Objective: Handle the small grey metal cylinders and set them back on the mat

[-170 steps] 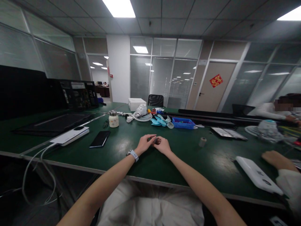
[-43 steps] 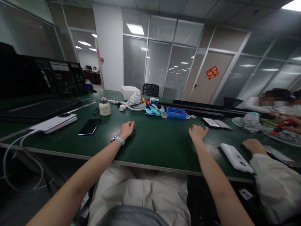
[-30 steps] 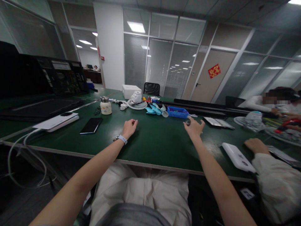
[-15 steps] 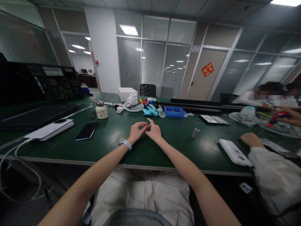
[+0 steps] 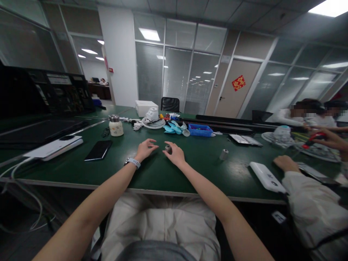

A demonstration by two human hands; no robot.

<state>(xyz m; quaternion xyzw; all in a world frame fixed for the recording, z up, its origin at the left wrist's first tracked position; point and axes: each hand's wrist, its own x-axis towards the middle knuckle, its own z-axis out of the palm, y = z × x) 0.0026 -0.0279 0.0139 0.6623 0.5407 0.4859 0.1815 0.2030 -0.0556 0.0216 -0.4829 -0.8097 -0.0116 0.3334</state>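
We are observing the right hand (image 5: 175, 155) grasping a small metal cylinder (image 5: 168, 148) between thumb and fingers, over the near middle of the green table (image 5: 157, 175); at this coarseness we are not managing to tell whether its base is touching the surface. The left hand (image 5: 146, 149) is holding nothing that we are seeing, its fingers parted just beside the right. For sound handling, we are advising a light pinch on the sides, with the left hand staying close to steady it. We are counting two cylinders: the held one, and a second cylinder (image 5: 224, 154) standing apart on the right. We are also counting one phone (image 5: 98, 150), one jar (image 5: 116, 128), one blue tray (image 5: 201, 133) and one white device (image 5: 266, 176) lying near a co-worker's hand (image 5: 286, 164).
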